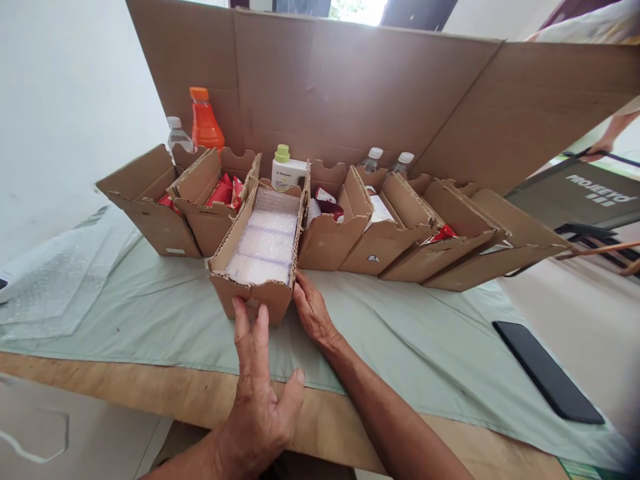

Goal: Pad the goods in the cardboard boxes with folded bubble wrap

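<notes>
A narrow open cardboard box [250, 290] holding bubble-wrapped items [265, 243] sits pulled forward from a row of similar boxes on a pale green cloth [400, 347]. My left hand [257, 387] is open, fingers stretched out and touching the box's front wall. My right hand [313, 310] rests against the box's right front corner, fingers together along its side.
Several more cardboard boxes [350, 227] with red packets stand behind, in front of a big cardboard sheet [350, 87]. An orange bottle [205, 123], clear bottles and a white bottle [287, 170] stand at the back. Bubble wrap [55, 280] lies left; a black phone [547, 370] lies right.
</notes>
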Motion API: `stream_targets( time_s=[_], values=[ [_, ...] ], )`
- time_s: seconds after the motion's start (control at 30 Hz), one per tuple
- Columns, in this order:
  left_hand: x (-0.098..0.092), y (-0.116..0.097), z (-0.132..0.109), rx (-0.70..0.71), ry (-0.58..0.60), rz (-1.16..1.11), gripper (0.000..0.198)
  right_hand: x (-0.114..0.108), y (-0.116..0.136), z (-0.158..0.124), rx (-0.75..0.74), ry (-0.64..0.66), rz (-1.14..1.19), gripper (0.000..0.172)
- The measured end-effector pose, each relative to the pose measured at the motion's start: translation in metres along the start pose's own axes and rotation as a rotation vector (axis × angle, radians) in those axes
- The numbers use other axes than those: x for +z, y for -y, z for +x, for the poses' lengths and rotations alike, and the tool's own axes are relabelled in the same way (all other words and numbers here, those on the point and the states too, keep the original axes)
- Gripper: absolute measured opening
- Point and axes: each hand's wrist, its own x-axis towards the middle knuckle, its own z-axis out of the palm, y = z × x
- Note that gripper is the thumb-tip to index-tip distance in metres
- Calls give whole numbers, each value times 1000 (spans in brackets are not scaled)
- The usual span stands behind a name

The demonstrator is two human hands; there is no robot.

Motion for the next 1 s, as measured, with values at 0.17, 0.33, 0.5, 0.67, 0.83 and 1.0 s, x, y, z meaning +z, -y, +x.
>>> stream_targets(
  time_s=[0.17,0.33,0.5,0.67,0.83,1.0],
  values=[
    [22,15,49,27,-29,-5,96,-1,-1,0,49,-77,12,42],
    [44,34,102,46,-16,-11,93,0,-6,-1,90,-119,45,33],
    [48,49,125,58,26,0,92,-1,-5,-1,100,-114,67,32],
    [13,55,110,10,175,71,79,-3,-1,0,115,-101,58,30],
    [-54,83,90,-185,157,123,57,-1,8,-2,105,-78,21,25],
    [-81,111,84,-330,-123,120,57,12,52,22,14,16,4,30]
  ],
)
